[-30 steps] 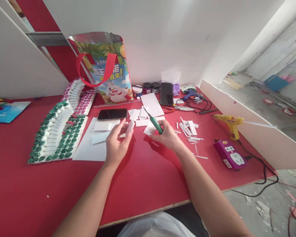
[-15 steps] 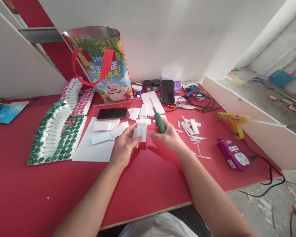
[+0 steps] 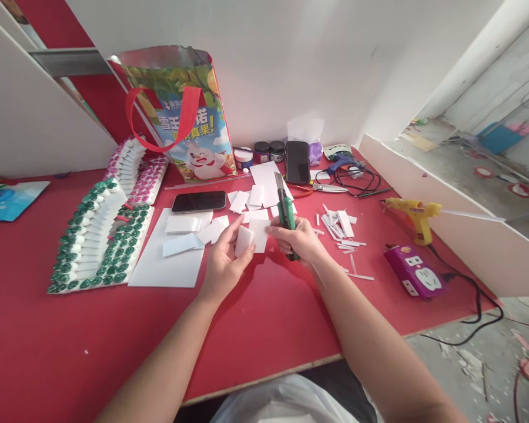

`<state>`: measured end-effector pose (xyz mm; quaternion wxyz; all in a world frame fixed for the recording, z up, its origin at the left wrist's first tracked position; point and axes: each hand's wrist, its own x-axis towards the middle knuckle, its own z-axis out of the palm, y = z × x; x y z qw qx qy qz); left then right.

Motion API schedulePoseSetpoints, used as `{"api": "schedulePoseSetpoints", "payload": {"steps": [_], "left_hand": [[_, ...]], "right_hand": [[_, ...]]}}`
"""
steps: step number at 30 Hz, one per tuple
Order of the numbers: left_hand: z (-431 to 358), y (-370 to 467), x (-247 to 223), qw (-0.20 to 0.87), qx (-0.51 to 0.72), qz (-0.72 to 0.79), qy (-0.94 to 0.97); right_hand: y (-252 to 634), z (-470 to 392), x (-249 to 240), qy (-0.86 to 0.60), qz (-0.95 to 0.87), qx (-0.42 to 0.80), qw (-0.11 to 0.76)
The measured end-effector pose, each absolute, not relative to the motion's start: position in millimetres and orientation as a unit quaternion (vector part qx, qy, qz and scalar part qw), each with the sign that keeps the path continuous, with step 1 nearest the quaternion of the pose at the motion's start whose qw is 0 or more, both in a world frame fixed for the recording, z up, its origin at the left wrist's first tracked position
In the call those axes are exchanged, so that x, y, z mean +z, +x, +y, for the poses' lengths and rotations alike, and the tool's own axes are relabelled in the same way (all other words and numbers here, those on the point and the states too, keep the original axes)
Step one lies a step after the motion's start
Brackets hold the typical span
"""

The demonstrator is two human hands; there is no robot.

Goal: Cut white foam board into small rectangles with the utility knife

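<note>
My left hand (image 3: 229, 258) holds a small white foam board piece (image 3: 244, 240) between thumb and fingers, above the red table. In my right hand (image 3: 302, 239) is a green utility knife (image 3: 286, 212), its blade pointing up and away from me. The thumb and a finger of that hand also touch the edge of a second white piece (image 3: 260, 235), which lies beside the first. Several more white pieces (image 3: 238, 202) rest on the table just beyond my hands. A large white sheet (image 3: 163, 273) with cut pieces on it lies to the left.
Thin white offcuts (image 3: 346, 223) lie to the right, near a yellow glue gun (image 3: 417, 214) and a purple power socket (image 3: 414, 273) with a black cord. Two phones, scissors (image 3: 330, 188), jars and a printed bag (image 3: 180, 117) stand behind. Green-studded white pieces (image 3: 114, 258) sit left.
The two white pieces have moved apart, and the right fingers now touch the second one. The knife has turned in my right hand, showing its broad side. The view has shifted slightly.
</note>
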<state>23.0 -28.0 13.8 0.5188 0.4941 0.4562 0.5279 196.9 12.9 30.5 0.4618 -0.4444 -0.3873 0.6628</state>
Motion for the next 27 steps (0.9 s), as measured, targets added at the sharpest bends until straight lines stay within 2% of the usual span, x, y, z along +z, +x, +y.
{"api": "schedulePoseSetpoints", "payload": {"steps": [6, 12, 21, 27], "left_hand": [[-19.0, 18.2, 14.8, 0.562, 0.584, 0.443, 0.383], [-16.2, 15.8, 19.0, 0.566, 0.594, 0.446, 0.358], [-19.5, 23.3, 5.3, 0.442, 0.539, 0.513, 0.501], [-18.4, 16.5, -5.2, 0.367, 0.500, 0.535, 0.574]], "right_hand": [[199.1, 15.0, 34.3, -0.438, -0.337, 0.676, 0.487], [203.9, 18.2, 31.7, -0.439, -0.312, 0.669, 0.512], [181.1, 10.5, 22.1, -0.473, -0.345, 0.612, 0.532], [172.9, 5.1, 24.9, -0.432, -0.380, 0.674, 0.464]]}}
